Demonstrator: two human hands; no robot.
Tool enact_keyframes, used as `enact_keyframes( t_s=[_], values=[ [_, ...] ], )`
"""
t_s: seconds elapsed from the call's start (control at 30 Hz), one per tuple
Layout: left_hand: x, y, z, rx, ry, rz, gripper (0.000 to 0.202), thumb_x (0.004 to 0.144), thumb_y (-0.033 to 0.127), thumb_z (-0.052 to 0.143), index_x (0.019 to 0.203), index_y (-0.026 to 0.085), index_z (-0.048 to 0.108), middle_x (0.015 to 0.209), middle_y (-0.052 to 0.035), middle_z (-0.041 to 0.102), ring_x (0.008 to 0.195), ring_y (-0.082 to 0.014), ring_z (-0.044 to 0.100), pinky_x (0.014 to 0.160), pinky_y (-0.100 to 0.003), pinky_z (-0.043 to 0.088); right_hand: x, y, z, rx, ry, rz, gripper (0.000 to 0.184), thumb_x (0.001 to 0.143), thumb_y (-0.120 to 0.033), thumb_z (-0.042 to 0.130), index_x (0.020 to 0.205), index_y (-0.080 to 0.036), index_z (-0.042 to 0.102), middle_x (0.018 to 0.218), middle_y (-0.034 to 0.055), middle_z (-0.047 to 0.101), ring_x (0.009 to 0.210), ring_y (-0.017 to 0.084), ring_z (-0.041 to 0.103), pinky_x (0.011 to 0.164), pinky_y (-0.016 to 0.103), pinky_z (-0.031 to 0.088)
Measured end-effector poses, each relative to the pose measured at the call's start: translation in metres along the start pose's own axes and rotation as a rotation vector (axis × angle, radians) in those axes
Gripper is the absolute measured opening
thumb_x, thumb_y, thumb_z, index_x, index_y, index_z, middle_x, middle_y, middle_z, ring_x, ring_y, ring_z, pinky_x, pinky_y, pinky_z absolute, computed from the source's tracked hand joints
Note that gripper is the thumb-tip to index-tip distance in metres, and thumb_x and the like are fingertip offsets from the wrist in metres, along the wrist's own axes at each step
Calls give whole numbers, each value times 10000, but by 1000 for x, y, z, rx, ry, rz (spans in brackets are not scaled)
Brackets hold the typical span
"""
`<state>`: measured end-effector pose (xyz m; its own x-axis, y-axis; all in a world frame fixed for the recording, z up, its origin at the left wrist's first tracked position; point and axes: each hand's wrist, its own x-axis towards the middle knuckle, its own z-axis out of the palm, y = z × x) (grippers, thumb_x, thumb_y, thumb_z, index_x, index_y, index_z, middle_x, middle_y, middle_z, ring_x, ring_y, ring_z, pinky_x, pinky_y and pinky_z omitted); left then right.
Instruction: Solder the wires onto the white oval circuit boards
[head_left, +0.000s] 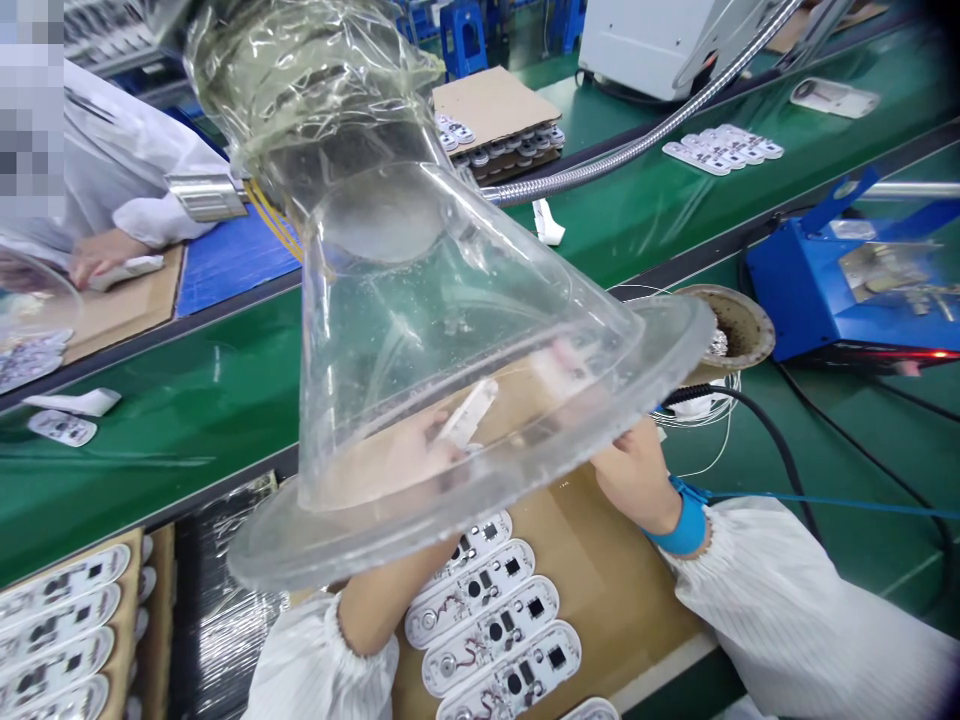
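Observation:
Through the clear plastic hood (pixel 465 290), my left hand (pixel 409 450) shows blurred, its fingers closed on a narrow white plastic piece (pixel 469 412). My right hand (pixel 634 465), with a blue wrist strap, is partly behind the hood's rim. A black ribbed cord end (pixel 686 394) meets it, apparently the back of a soldering iron whose handle and tip are hidden or smeared. Below my hands, white oval housings with circuit boards (pixel 491 635) lie in a row on a brown cardboard sheet (pixel 622 610).
A metal flexible arm (pixel 600 160) runs from the hood. At right stand a blue device (pixel 825 275) with a red light and a round brown bowl (pixel 739 325). More housings (pixel 60 630) lie left. Across the green belt (pixel 172 430), a co-worker's hand (pixel 105 255) holds a white part.

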<state>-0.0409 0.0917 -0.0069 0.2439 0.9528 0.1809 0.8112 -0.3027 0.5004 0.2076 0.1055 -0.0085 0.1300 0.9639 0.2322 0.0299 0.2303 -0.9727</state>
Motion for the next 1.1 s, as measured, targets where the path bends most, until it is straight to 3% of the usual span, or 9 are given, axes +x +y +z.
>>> enact_keyframes(
  t_s=[0.4, 0.53, 0.73, 0.97, 1.1],
  values=[
    [2, 1, 1, 9, 18, 2, 102, 987, 245, 645, 895, 264, 685, 1396, -114, 642, 1366, -334, 585, 1170, -596, 523, -1, 3, 1, -13, -15, 14, 118, 922, -237, 718, 823, -244, 782, 621, -25, 714, 531, 158, 667, 500, 256, 534],
    [1, -1, 3, 23, 21, -1, 64, 973, 260, 693, 910, 256, 698, 1424, -142, 645, 1383, -366, 584, 1147, -635, 533, 0, 2, -1, -34, 13, 22, 115, 920, -278, 731, 824, -246, 785, 603, -16, 710, 518, 168, 651, 498, 272, 531],
    [0, -1, 4, 16, 17, 2, 57, 980, 256, 706, 924, 249, 709, 1419, -166, 649, 1375, -374, 594, 1133, -667, 538, 3, -1, -4, -11, 42, 23, 138, 868, -203, 677, 798, -240, 790, 584, -30, 709, 494, 159, 650, 474, 260, 531],
    [2, -4, -1, 6, 9, -6, 32, 979, 288, 719, 971, 269, 744, 1423, -132, 643, 1379, -364, 612, 1124, -589, 566, 6, -5, -4, -15, 50, 15, 164, 879, -170, 639, 772, -221, 752, 571, -36, 695, 477, 151, 647, 480, 253, 539],
    [3, -3, -6, -50, -19, -40, 71, 999, 309, 692, 1017, 273, 751, 1420, -134, 640, 1391, -363, 606, 1108, -568, 579, 7, -8, -4, -11, 48, 21, 267, 880, -164, 626, 622, -225, 658, 537, -27, 661, 467, 135, 629, 475, 237, 525]
  ],
)
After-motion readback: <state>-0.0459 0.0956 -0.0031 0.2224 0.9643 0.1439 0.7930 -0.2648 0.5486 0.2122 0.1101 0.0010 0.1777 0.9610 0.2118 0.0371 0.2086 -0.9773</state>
